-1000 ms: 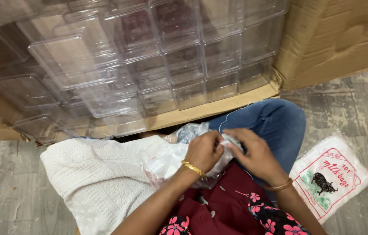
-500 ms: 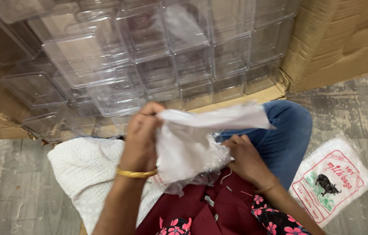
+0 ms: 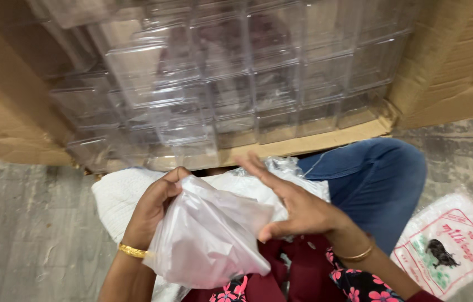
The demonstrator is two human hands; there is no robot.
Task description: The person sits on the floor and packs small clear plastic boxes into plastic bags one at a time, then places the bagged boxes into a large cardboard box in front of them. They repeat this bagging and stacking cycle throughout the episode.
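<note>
My left hand (image 3: 155, 207) pinches the top edge of a thin, translucent white plastic bag (image 3: 205, 237) held over my lap. My right hand (image 3: 292, 204) lies flat against the bag's right side, fingers stretched out toward the upper left, thumb tucked at the bag's opening. A gold bangle sits on each wrist. Beneath the bag lie a white textured cloth (image 3: 121, 196) and more crumpled clear plastic (image 3: 281, 166).
A large cardboard box (image 3: 460, 67) lying on its side holds stacked clear plastic containers (image 3: 236, 89) right in front of me. A pack of printed white bags (image 3: 449, 246) lies on the grey floor at right. My blue-jeaned knee (image 3: 382, 179) is beside it.
The bag has come down from in front of the box to my lap. My left hand lowered with it, and my right hand moved up flat against its side.
</note>
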